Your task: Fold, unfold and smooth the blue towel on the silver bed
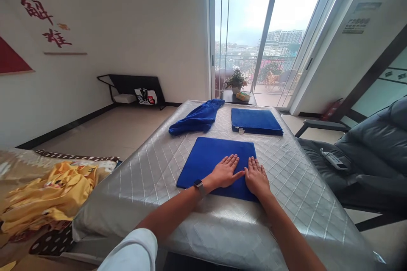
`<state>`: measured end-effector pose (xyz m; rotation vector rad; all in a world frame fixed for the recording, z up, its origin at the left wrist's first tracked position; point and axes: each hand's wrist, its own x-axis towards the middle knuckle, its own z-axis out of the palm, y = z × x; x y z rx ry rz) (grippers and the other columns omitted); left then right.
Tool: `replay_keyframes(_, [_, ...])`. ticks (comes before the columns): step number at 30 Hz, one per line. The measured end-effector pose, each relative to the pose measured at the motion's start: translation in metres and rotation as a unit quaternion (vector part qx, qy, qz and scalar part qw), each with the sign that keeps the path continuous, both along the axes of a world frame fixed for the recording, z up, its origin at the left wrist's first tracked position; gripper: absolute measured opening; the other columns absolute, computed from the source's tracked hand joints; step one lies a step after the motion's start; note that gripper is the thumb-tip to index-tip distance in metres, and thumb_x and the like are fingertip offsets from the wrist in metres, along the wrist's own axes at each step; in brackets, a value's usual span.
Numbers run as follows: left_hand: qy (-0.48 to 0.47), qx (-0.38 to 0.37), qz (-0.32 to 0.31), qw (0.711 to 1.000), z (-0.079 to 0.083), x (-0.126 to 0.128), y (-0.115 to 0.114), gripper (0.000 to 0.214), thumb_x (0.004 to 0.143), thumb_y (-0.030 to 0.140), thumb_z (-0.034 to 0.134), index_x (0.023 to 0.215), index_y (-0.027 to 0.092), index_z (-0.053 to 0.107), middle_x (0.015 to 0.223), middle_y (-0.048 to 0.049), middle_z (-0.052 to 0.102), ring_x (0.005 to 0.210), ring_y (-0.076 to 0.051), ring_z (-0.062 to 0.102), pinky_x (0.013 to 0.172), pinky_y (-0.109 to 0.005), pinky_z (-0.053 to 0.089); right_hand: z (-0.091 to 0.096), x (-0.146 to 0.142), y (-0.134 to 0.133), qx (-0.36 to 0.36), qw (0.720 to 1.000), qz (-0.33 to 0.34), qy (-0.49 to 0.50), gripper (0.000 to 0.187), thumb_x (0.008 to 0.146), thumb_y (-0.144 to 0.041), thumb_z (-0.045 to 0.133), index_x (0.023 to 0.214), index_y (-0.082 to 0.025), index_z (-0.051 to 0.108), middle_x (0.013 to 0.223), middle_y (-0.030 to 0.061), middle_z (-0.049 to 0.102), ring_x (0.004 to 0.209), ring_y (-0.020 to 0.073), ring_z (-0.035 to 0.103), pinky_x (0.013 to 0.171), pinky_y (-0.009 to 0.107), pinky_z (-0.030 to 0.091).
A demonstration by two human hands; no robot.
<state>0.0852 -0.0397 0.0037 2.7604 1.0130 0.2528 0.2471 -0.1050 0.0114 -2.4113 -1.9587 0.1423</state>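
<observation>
A blue towel, spread in a flat near-square, lies on the silver quilted table cover in front of me. My left hand rests palm down on it, right of its middle, fingers stretched out. At the towel's right edge lies my right hand, also flat, its thumb close to the left thumb. Farther back on the right sits a stack of folded blue towels with a white tag at its front. Back left, a crumpled blue towel lies in a loose heap.
To the left, a yellow cloth is bunched on a patterned blanket. A dark padded armchair holding a remote control stands on the right. Beyond the table, a potted plant sits by the glass door.
</observation>
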Motion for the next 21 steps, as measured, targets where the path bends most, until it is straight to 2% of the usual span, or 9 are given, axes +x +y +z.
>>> replay_keyframes(6, [0.032, 0.0, 0.079, 0.996, -0.002, -0.073, 0.023, 0.084, 0.101, 0.069, 0.012, 0.161, 0.011, 0.025, 0.168, -0.0118, 0.021, 0.156, -0.024, 0.017, 0.127, -0.041, 0.013, -0.001, -0.001, 0.0, 0.001, 1.0, -0.009, 0.017, 0.064, 0.104, -0.035, 0.018, 0.162, -0.007, 0.02, 0.169, 0.0086, 0.016, 0.156, 0.0209, 0.011, 0.126, 0.04, 0.008])
replay_keyframes(11, [0.048, 0.007, 0.156, 0.987, -0.006, -0.125, 0.03, 0.087, 0.101, 0.069, 0.012, 0.16, 0.007, 0.024, 0.167, -0.0145, 0.021, 0.156, -0.026, 0.017, 0.127, -0.043, 0.015, -0.002, -0.002, 0.002, -0.003, 1.0, -0.013, 0.008, 0.064, 0.104, -0.035, 0.02, 0.162, -0.007, 0.019, 0.17, 0.0097, 0.015, 0.156, 0.0214, 0.012, 0.126, 0.04, 0.008])
replay_keyframes(14, [0.05, 0.012, 0.174, 0.984, -0.008, -0.135, 0.029, 0.087, 0.101, 0.069, 0.012, 0.16, 0.005, 0.024, 0.167, -0.0149, 0.02, 0.156, -0.025, 0.016, 0.127, -0.043, 0.014, 0.001, -0.003, 0.002, -0.012, 1.0, -0.015, -0.01, 0.064, 0.104, -0.035, 0.02, 0.162, -0.007, 0.019, 0.17, 0.0105, 0.014, 0.156, 0.0218, 0.011, 0.126, 0.041, 0.009])
replay_keyframes(17, [0.043, 0.018, 0.179, 0.983, -0.01, -0.134, 0.029, 0.085, 0.102, 0.068, 0.014, 0.16, 0.006, 0.025, 0.167, -0.0144, 0.021, 0.155, -0.026, 0.017, 0.127, -0.043, 0.014, 0.005, -0.002, 0.001, -0.029, 0.999, -0.008, -0.037, 0.064, 0.105, -0.035, 0.019, 0.162, -0.007, 0.02, 0.169, 0.0102, 0.015, 0.156, 0.0222, 0.013, 0.126, 0.042, 0.011])
replay_keyframes(21, [0.033, 0.012, 0.182, 0.983, -0.011, -0.132, 0.029, 0.084, 0.102, 0.066, 0.016, 0.159, 0.006, 0.027, 0.167, -0.0142, 0.021, 0.155, -0.026, 0.018, 0.128, -0.042, 0.014, 0.016, 0.005, 0.008, -0.038, 0.997, 0.019, -0.072, 0.064, 0.104, -0.037, 0.021, 0.16, -0.007, 0.028, 0.167, 0.0108, 0.025, 0.155, 0.0245, 0.018, 0.125, 0.046, 0.012])
